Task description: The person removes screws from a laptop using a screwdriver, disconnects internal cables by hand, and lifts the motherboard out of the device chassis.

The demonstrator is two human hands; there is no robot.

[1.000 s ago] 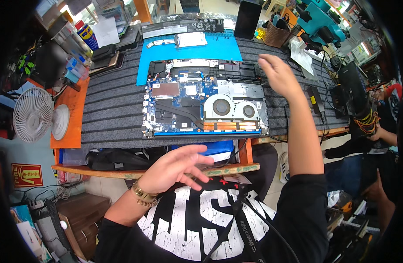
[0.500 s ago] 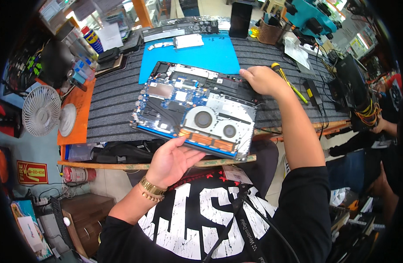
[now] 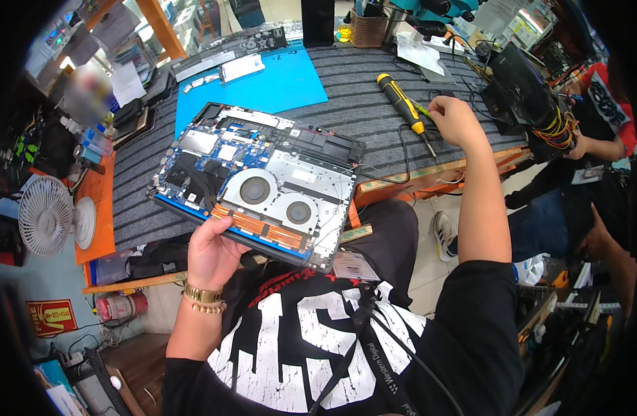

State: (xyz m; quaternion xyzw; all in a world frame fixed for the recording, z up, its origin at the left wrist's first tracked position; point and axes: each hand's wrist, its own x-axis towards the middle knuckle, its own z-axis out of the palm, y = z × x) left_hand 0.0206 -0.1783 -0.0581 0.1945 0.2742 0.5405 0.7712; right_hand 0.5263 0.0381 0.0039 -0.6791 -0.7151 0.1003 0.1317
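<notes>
My left hand [image 3: 211,253] grips the near edge of an opened laptop base [image 3: 242,159], which shows a blue board, two fans and copper heat pipes and tilts out over the table's front edge. My right hand [image 3: 453,121] is closed at the end of a thin green tool [image 3: 422,109] at the right. A yellow-and-black screwdriver [image 3: 407,114] lies just left of that hand. A blue mat [image 3: 290,83] lies beyond the laptop, with a white part [image 3: 242,68], small pieces and a long black battery pack [image 3: 252,41] at its back.
A fan [image 3: 44,215] stands at left on an orange surface [image 3: 96,246]. A basket [image 3: 368,28], teal device [image 3: 436,10], cables and black equipment [image 3: 519,83] line the back and right. A person in red [image 3: 603,118] is at right, near bundled wires [image 3: 554,128].
My left hand has taken hold of the laptop base and moved it left and toward me, tilted. My right hand has left its far right corner for the green tool.
</notes>
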